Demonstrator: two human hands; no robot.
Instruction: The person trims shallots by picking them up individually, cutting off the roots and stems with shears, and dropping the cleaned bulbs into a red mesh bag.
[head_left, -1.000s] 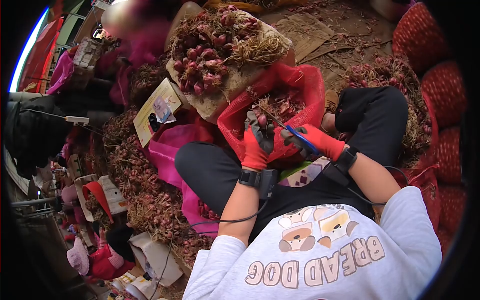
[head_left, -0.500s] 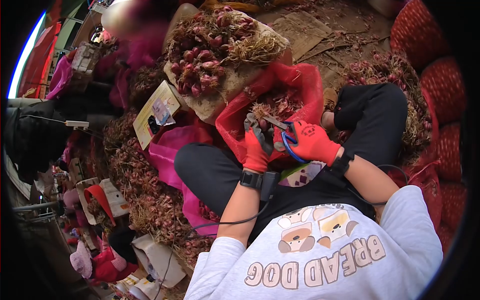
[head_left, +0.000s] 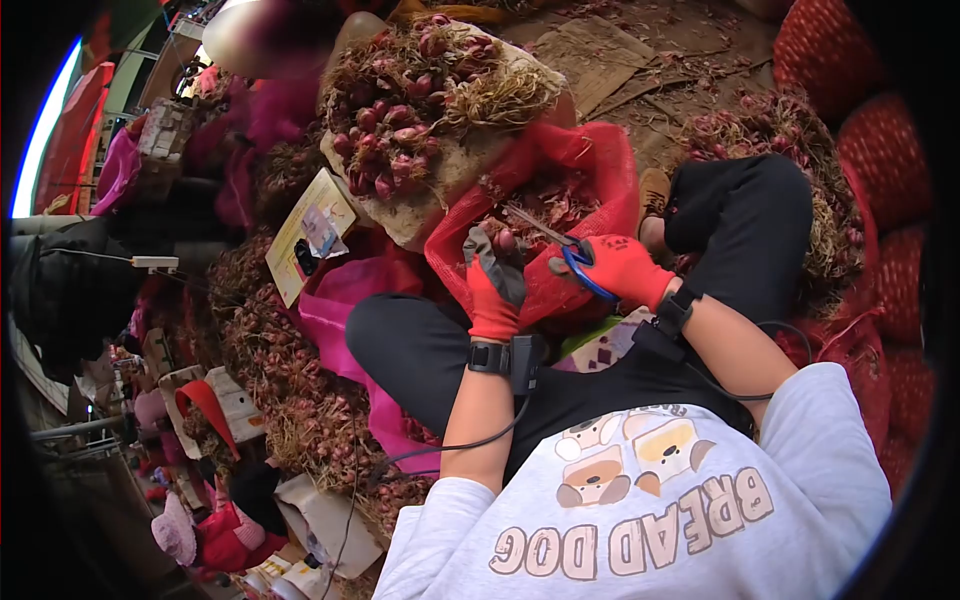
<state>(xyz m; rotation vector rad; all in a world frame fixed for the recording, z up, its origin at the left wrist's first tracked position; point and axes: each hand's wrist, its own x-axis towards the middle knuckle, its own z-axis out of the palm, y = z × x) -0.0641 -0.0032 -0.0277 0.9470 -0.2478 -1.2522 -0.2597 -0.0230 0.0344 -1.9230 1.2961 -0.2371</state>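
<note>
My left hand (head_left: 494, 280), in a red glove with a grey palm, curls around a shallot (head_left: 505, 241) over the mouth of a red mesh bag (head_left: 447, 243). In my right hand (head_left: 625, 268), also gloved in red, is a pair of scissors (head_left: 582, 268) with blue handles. The scissor blades point up and left, apart from the shallot and just beyond it. Loose shallots and dry skins (head_left: 560, 205) lie inside the bag, which sits open between my legs.
A pale sack (head_left: 440, 190) heaped with dried shallots stands ahead. A yellow card (head_left: 290, 262) lies to its left. More shallots (head_left: 310, 400) spread along the left, beside pink mesh (head_left: 345, 300). Full red mesh sacks (head_left: 885, 165) line the right. A person in a pink hat (head_left: 174, 527) is at lower left.
My left hand has drawn left and away from the scissors, with the shallot in its fingers. The scissor blades have come away from the shallot's stalk and show more fully.
</note>
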